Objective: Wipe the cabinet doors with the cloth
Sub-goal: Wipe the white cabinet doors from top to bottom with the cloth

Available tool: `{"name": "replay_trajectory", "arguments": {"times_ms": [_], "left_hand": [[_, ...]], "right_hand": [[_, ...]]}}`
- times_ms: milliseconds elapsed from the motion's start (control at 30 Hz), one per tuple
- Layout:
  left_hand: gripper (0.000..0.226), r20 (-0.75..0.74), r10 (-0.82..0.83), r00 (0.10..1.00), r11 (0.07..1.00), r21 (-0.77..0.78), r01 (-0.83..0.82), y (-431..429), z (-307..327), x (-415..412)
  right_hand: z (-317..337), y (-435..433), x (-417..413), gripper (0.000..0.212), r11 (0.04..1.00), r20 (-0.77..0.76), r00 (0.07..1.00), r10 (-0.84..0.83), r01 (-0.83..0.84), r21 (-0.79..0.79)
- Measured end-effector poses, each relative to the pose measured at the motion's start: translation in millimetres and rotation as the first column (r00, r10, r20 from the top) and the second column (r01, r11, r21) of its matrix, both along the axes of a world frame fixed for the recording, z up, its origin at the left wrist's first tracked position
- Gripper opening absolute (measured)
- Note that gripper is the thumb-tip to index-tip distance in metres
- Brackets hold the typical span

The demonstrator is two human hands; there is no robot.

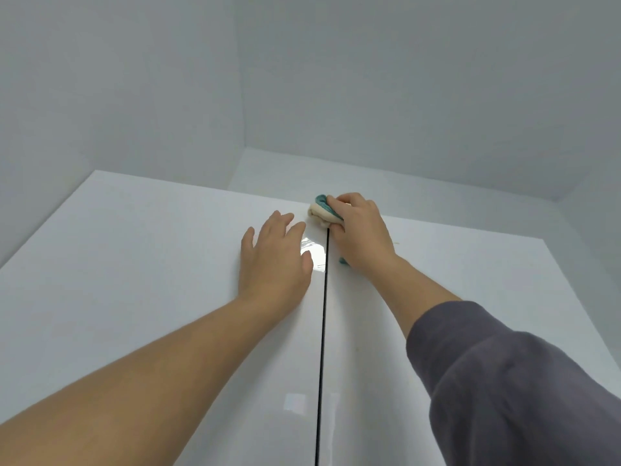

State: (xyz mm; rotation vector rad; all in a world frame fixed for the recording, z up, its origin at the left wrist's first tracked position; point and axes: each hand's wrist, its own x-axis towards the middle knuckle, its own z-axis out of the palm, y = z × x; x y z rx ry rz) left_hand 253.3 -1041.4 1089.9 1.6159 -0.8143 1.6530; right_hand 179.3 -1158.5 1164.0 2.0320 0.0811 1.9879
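Cabinet doors [151, 264] fill the lower part of your view: two glossy white panels seen at a steep upward angle, meeting at a thin dark seam [323, 331] that runs up the middle.

Your cloth [321, 211] is at the very top of that seam, bunched into a wad (cream on the outside, teal at its upper edge). It is pressed against the doors right where their top corners meet. Your right hand [361, 230] grips it, fingers curled over the wad from the right. The heel of the hand lies over the right door [470, 280], and a small teal scrap of the cloth pokes out beneath it.

Your left hand [275, 260] has hold of nothing. It lies flat on the left door [134, 314] with the fingers straight and slightly spread and the thumb out toward the seam. It is just beside the right hand and apart from it. A bright patch of glare [311, 255] sits on the door between that thumb and the seam.

Your left forearm is bare, and a dark grey sleeve [521, 381] covers the right arm down to mid-forearm. Above the doors, plain pale walls [403, 95] meet in a corner.
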Motion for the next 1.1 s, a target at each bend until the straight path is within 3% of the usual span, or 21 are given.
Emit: {"name": "replay_trajectory", "arguments": {"times_ms": [133, 367, 700, 1100], "left_hand": [[0.047, -0.084, -0.042, 0.996, 0.999, -0.02, 0.041, -22.4, -7.2, -3.5], [0.051, -0.05, 0.04, 0.998, 0.993, -0.105, -0.046, -40.0, -19.1, 7.3], [0.051, -0.031, 0.057, 0.998, 0.99, -0.129, -0.061, -42.2, -19.0, 9.5], [0.053, -0.055, 0.072, 0.996, 0.99, -0.116, -0.078, -41.1, -19.2, 9.5]], "right_hand": [[-3.3, -2.5, -6.5, 0.057, 0.995, -0.018, 0.995, -0.096, 0.095, -0.028], [-5.0, -32.8, -28.0, 0.07, 0.97, 0.029, 0.974, -0.225, 0.226, -0.083], [0.5, -91.6, -56.3, 0.065, 0.978, 0.078, 0.981, -0.179, 0.186, -0.093], [1.6, -172.3, -103.3, 0.067, 0.988, 0.123, 0.98, -0.155, 0.155, 0.01]]}}
